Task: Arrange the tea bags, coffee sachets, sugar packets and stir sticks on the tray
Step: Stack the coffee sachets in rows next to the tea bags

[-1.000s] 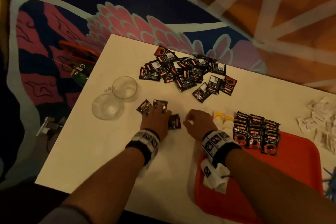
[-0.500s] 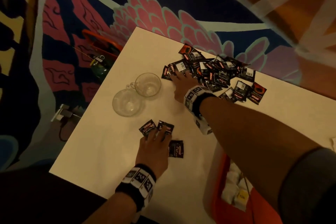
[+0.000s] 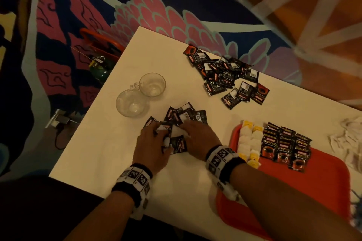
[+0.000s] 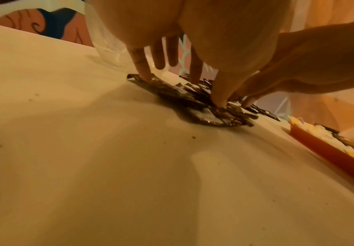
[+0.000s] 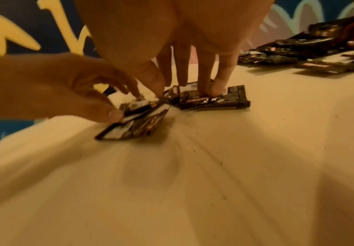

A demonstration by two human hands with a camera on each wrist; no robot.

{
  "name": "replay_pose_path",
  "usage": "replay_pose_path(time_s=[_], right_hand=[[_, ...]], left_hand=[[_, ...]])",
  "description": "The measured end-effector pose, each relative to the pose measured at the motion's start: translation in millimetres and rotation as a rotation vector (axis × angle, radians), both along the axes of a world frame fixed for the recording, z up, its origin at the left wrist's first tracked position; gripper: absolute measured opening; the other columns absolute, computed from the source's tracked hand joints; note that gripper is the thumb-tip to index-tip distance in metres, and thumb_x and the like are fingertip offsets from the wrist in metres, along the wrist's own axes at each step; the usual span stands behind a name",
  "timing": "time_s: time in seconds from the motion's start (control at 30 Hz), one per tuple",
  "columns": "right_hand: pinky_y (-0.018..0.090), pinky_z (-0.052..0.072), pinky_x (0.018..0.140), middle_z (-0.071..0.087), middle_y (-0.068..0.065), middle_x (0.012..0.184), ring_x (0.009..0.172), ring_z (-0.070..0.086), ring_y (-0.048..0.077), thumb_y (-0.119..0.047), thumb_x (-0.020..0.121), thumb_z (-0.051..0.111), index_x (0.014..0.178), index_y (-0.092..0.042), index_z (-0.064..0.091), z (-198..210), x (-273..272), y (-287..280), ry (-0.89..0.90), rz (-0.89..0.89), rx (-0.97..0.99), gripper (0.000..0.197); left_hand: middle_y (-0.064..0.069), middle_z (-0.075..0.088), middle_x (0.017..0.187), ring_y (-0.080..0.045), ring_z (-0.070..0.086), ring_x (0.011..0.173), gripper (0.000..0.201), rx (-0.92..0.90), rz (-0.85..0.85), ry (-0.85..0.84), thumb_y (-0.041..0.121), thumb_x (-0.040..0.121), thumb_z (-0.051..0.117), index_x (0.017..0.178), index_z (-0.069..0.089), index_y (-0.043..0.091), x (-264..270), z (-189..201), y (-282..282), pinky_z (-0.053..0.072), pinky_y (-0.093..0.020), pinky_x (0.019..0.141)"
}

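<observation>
Several black coffee sachets [image 3: 185,116] lie bunched on the white table between my hands. My left hand [image 3: 156,133] curls over the near ones; in the right wrist view its thumb and fingers [image 5: 114,114] pinch a tilted sachet [image 5: 138,116]. My right hand [image 3: 188,127] presses straight fingers [image 5: 216,86] flat on other sachets [image 5: 214,99]. A bigger loose pile of sachets [image 3: 225,76] lies farther back. On the red tray [image 3: 323,191] to the right stand rows of tea bags [image 3: 248,143] and coffee sachets [image 3: 286,146]. White sugar packets [image 3: 350,143] lie off the tray at the far right.
Two empty glass cups [image 3: 152,85] [image 3: 131,102] stand just left of and behind my hands. The table's left edge [image 3: 92,107] drops to a patterned carpet, where an orange item and a green bottle [image 3: 100,68] lie.
My right hand has come back from the far pile, bringing several sachets to the small group under my left hand. The left hand has closed over the near sachets.
</observation>
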State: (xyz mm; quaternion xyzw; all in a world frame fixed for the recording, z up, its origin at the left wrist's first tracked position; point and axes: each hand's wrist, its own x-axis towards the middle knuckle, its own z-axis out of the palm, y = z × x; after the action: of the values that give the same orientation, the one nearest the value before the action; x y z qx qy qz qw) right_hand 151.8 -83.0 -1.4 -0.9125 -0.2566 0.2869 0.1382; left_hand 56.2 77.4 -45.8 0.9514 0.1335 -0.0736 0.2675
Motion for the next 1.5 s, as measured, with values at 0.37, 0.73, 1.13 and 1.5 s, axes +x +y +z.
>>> replay_pose_path(time_s=[0.37,0.73,1.13,1.5], right_hand=[[0.043,0.029,0.113,0.015,-0.001,0.158,0.137,0.018,0.033,-0.036,0.087,0.065,0.145,-0.039,0.034,-13,8,19,0.173,-0.201,-0.086,0.066],[0.019,0.033,0.105,0.051,0.002,0.135,0.126,0.047,0.018,-0.005,0.088,0.063,0.107,-0.01,0.073,-26,-18,14,0.126,-0.412,0.18,0.022],[0.029,0.047,0.074,0.06,0.007,0.098,0.087,0.056,0.016,0.0,0.086,0.062,0.087,-0.011,0.065,-23,-23,23,0.348,-0.506,0.462,0.012],[0.044,0.036,0.103,0.04,0.003,0.139,0.129,0.034,0.028,-0.041,0.089,0.062,0.14,-0.02,0.035,-25,38,46,0.007,-0.338,-0.121,0.061]], left_hand=[[-0.01,0.018,0.156,-0.033,0.027,0.133,0.061,-0.087,0.121,0.212,0.035,0.089,0.066,0.145,0.043,0.034,7,2,-26,0.043,-0.044,0.103],[-0.018,0.036,0.139,-0.029,0.044,0.127,0.046,-0.428,0.368,0.102,0.015,0.084,0.075,0.124,0.054,0.004,10,11,-26,0.03,-0.012,0.095],[-0.009,0.063,0.117,-0.028,0.063,0.104,0.043,-0.663,0.496,0.248,0.013,0.087,0.071,0.124,0.049,0.018,28,7,-24,0.055,-0.046,0.092],[-0.008,0.066,0.114,-0.022,0.063,0.102,0.041,-0.866,0.657,0.098,-0.005,0.087,0.067,0.117,0.051,0.019,-5,-7,0,0.053,-0.047,0.096]])
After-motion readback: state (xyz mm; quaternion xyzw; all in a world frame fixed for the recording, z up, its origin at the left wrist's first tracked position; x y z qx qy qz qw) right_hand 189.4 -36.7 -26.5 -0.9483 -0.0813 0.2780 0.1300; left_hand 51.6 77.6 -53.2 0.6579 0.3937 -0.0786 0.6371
